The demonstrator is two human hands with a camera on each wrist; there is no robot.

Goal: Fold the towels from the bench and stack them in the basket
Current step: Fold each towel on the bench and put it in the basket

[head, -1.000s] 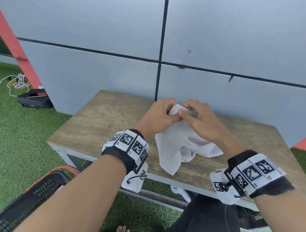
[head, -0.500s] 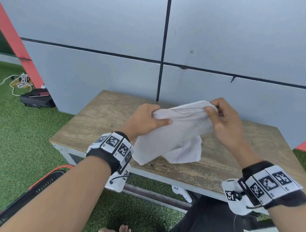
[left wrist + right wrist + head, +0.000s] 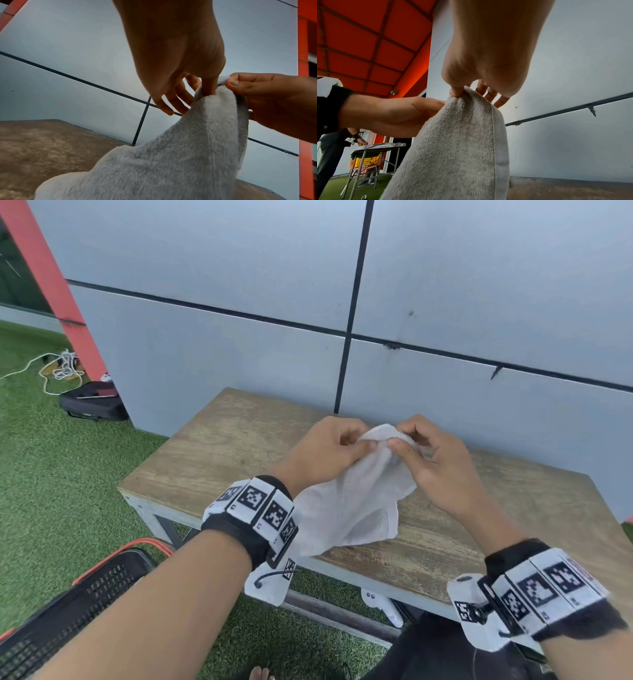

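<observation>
Both hands, left hand (image 3: 327, 451) and right hand (image 3: 433, 460), pinch the towel (image 3: 349, 501) top together above the worktop (image 3: 222, 453); tail drapes on it. Mid-fold. Next: lay flat, fold again, then basket (image 3: 68, 594), near left.

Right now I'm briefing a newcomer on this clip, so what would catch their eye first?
First, the pale grey terry towel, pinched at its top by the left hand and right hand held close together, its lower part draped on the worn wooden bench. Next, the black mesh basket with an orange rim on the green turf at lower left.
</observation>
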